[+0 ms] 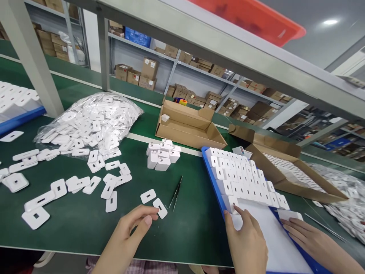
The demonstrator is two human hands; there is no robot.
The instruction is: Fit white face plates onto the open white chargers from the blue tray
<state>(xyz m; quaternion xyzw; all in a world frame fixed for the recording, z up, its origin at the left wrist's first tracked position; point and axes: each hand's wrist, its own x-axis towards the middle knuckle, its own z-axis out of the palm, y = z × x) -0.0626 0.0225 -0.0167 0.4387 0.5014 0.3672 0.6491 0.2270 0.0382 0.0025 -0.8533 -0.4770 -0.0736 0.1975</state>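
My left hand (129, 232) is over the green table with its fingers apart, its fingertips close to a flat white plate with a slot (160, 208). My right hand (245, 232) has thumb and fingers on a white block (229, 203) at the front end of the rows in the blue tray (213, 186). Metal tweezers (176, 194) lie between my hands. Several white blocks (163, 155) stand in a cluster behind the tweezers. Many slotted white plates (109, 188) are scattered to the left, before a clear bag of plates (94, 118).
At the right, another person's hand (310, 236) touches a white block (290, 215) beside the tray. Open cardboard boxes (191, 131) (302, 175) stand behind. A metal frame (199, 45) crosses above the table. Another blue tray (23, 118) holds white blocks at the far left.
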